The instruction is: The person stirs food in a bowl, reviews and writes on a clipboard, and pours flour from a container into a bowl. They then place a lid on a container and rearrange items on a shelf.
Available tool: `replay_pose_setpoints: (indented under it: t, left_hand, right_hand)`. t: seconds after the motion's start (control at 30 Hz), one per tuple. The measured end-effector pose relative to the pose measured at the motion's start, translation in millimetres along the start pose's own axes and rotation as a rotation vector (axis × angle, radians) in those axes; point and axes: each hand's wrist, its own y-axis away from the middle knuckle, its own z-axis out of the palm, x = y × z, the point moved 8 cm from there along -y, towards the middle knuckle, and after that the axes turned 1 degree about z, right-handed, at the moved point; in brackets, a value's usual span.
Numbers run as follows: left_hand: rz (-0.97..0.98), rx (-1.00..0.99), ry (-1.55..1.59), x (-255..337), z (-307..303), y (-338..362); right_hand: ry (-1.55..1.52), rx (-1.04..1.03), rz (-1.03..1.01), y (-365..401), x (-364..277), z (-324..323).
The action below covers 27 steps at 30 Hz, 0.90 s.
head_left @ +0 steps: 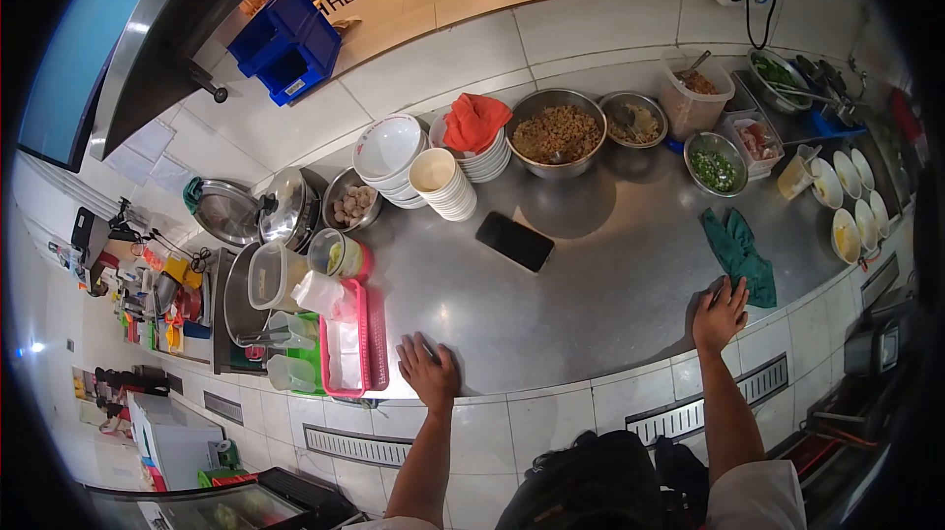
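Note:
My left hand [428,371] lies flat on the front edge of the steel counter [591,313], fingers spread and holding nothing. Just to its left stands a pink basket [372,338] with white paper in it. On the right, my right hand [721,315] rests at the counter's edge with its fingers stretched out, fingertips right at a crumpled green cloth [736,252]. Between and beyond both hands, a black phone [515,242] lies face up on the steel.
Along the back are stacked bowls [390,151] with a red cloth [476,123], paper cups [443,184], a bowl of minced filling [558,133] and a bowl of chopped greens [716,163]. Several small white bowls [847,237] line the right end. Plastic containers [276,274] crowd the left.

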Motion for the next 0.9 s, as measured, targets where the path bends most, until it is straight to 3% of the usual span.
replay_pose_setpoints:
  t: [0.9]
  left_hand:
    - [0.006,0.006,-0.013,-1.0,5.0,0.1]
  right_hand:
    - [-0.018,0.058,-0.027,0.4,-2.3,-4.7]
